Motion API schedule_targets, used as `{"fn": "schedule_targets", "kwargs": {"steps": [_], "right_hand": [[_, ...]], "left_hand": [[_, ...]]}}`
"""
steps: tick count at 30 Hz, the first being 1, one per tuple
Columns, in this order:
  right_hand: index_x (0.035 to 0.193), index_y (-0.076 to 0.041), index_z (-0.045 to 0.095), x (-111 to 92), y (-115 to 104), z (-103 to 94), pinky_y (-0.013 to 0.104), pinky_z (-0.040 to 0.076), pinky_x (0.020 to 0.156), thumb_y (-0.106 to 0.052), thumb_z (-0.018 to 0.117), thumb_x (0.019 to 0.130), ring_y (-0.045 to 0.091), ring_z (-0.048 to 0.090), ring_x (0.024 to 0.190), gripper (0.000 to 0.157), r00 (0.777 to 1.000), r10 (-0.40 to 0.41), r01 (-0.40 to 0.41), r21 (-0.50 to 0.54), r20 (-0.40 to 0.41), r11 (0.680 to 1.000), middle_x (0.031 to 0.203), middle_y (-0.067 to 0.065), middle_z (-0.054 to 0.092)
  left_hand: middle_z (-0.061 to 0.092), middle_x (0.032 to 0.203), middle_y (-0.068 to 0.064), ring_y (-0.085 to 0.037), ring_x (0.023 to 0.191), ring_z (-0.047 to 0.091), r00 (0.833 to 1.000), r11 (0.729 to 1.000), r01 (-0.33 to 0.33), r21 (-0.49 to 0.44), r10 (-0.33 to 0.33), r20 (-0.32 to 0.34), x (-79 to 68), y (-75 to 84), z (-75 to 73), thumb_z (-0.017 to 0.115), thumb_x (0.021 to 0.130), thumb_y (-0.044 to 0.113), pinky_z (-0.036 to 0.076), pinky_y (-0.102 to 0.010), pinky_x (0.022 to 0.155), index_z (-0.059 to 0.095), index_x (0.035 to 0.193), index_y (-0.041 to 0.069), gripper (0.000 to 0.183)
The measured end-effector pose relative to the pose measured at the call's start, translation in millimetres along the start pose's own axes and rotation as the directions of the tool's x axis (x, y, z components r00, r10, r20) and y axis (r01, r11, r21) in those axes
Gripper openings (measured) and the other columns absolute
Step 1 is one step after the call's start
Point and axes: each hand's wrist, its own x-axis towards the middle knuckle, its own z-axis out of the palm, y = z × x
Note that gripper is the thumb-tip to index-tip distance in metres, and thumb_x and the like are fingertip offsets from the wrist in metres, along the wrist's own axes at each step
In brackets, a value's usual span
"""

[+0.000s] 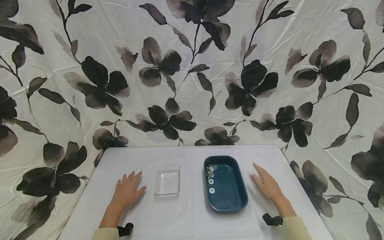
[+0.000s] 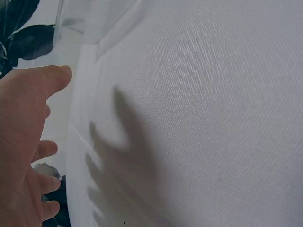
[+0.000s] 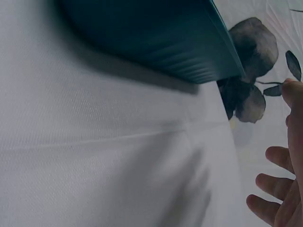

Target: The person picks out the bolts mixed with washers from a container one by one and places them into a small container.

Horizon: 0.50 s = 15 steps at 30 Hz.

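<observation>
My left hand (image 1: 127,192) hovers over the table at the left, fingers spread and holding nothing. Just right of it stands a small clear square container (image 1: 167,183), whose corner (image 2: 75,28) also shows at the top of the left wrist view. On the right, my right hand (image 1: 267,185) has its fingers extended, with nothing in them. Between the container and that hand sits a dark blue tray (image 1: 229,190); its outer side (image 3: 156,42) fills the top of the right wrist view. Several white washers (image 1: 211,190) and a small heap of metal screws (image 1: 209,171) lie along the tray's left side.
A white cloth covers the table (image 1: 192,220), with its far edge close behind the tray. Behind it hangs a white curtain (image 1: 192,83) printed with dark flowers. Each wrist wears a black camera mount (image 1: 125,230).
</observation>
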Motion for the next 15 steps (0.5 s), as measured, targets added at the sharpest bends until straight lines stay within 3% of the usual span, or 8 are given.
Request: {"fn": "schedule_targets", "kwargs": {"steps": [4, 7, 11, 15], "right_hand": [[0.149, -0.006, 0.038, 0.2, -5.8, 3.1, 0.058, 0.029, 0.108, -0.042, 0.046, 0.102, 0.043, 0.038, 0.132, 0.059, 1.000, 0.015, -0.015, 0.053, -0.009, 0.998, 0.146, 0.022, 0.041], [0.148, -0.005, 0.039, 0.7, -10.8, 6.2, 0.059, 0.037, 0.102, -0.035, 0.050, 0.102, 0.045, 0.045, 0.126, 0.056, 1.000, 0.016, -0.014, 0.104, -0.022, 0.994, 0.145, 0.024, 0.042], [0.145, -0.003, 0.042, 0.9, -16.0, 11.2, 0.057, 0.047, 0.093, -0.026, 0.055, 0.101, 0.047, 0.053, 0.116, 0.052, 0.999, 0.027, -0.024, 0.190, -0.018, 0.982, 0.139, 0.027, 0.047], [0.143, -0.004, 0.045, 2.6, -20.5, 15.1, 0.054, 0.049, 0.091, -0.025, 0.057, 0.100, 0.044, 0.057, 0.113, 0.050, 0.999, 0.046, -0.040, 0.265, -0.016, 0.963, 0.133, 0.026, 0.053]], "left_hand": [[0.035, 0.146, -0.030, -0.059, 0.132, 0.023, 1.000, 0.999, -0.005, -0.045, 0.005, -0.006, -4.5, 3.3, -3.5, 0.058, 0.095, 0.044, 0.018, -0.071, 0.104, 0.043, 0.145, 0.005, 0.065], [0.034, 0.147, -0.029, -0.054, 0.133, 0.026, 1.000, 0.987, 0.001, -0.158, -0.002, -0.008, -7.6, 9.1, -8.8, 0.051, 0.099, 0.045, 0.022, -0.068, 0.105, 0.042, 0.145, 0.004, 0.062], [0.030, 0.150, -0.026, -0.047, 0.137, 0.027, 0.999, 0.931, 0.037, -0.364, -0.028, 0.030, -11.5, 21.7, -18.7, 0.046, 0.100, 0.047, 0.024, -0.064, 0.107, 0.040, 0.147, 0.005, 0.063], [0.033, 0.150, -0.023, -0.043, 0.137, 0.029, 0.999, 0.884, 0.033, -0.466, -0.017, 0.039, -12.2, 34.4, -28.1, 0.049, 0.100, 0.046, 0.026, -0.061, 0.108, 0.040, 0.146, 0.005, 0.062]]}}
